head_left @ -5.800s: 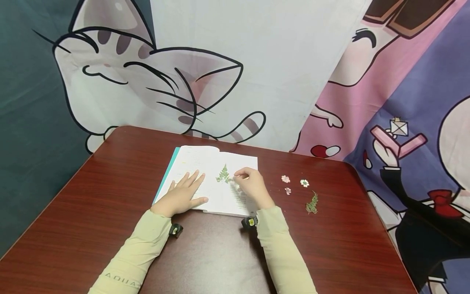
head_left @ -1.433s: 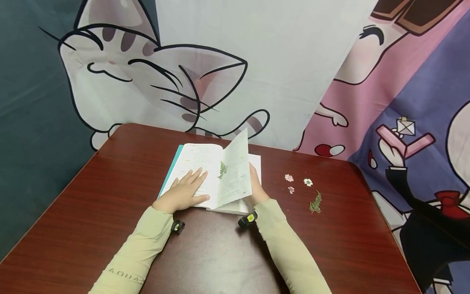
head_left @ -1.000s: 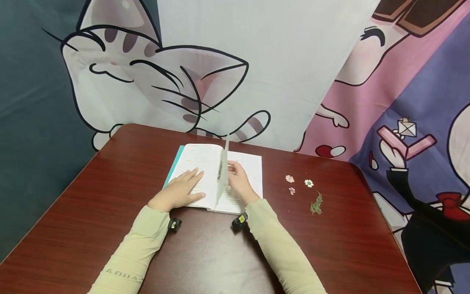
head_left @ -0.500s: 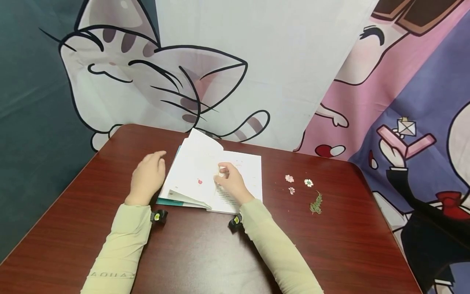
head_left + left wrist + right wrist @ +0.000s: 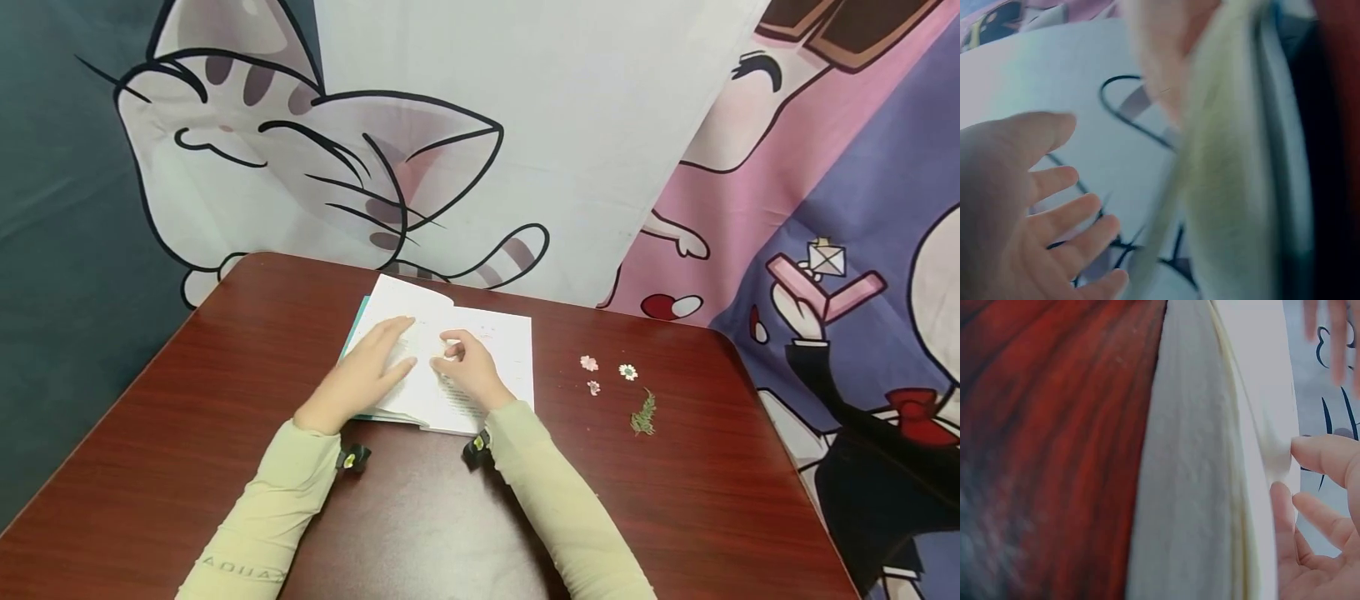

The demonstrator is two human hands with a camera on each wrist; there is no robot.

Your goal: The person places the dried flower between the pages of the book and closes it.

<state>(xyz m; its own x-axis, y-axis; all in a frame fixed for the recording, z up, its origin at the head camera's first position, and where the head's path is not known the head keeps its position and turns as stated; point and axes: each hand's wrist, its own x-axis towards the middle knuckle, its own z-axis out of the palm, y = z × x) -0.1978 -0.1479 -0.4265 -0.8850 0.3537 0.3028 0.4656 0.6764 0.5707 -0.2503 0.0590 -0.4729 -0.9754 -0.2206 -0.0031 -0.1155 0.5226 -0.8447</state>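
Note:
An open book (image 5: 512,362) with a teal cover lies on the table, its left-hand pages slightly raised. Over the left page is my left hand (image 5: 352,383), fingers extended and thumb spread toward the gutter. My right hand (image 5: 474,368) is at the inner part of the right page, thumb and index finger bent with a gap between them. In the right wrist view, the right thumb (image 5: 1319,453) is right at the edge of a page. The left wrist view has the left fingers (image 5: 1088,240) loosely spread beside the blurred book edge (image 5: 1229,181). The pressed green leaf is hidden.
Right of the book lie a pink dried flower (image 5: 588,363), a smaller pink one (image 5: 593,388), a white daisy-like flower (image 5: 627,372) and a green fern-like sprig (image 5: 642,413). The brown table (image 5: 420,517) ends at a printed cloth backdrop (image 5: 585,167).
The page bearing the green leaf has been turned over to the left. The left hand lifted away to the left, then came back over the turned page; the right hand moved left toward the gutter.

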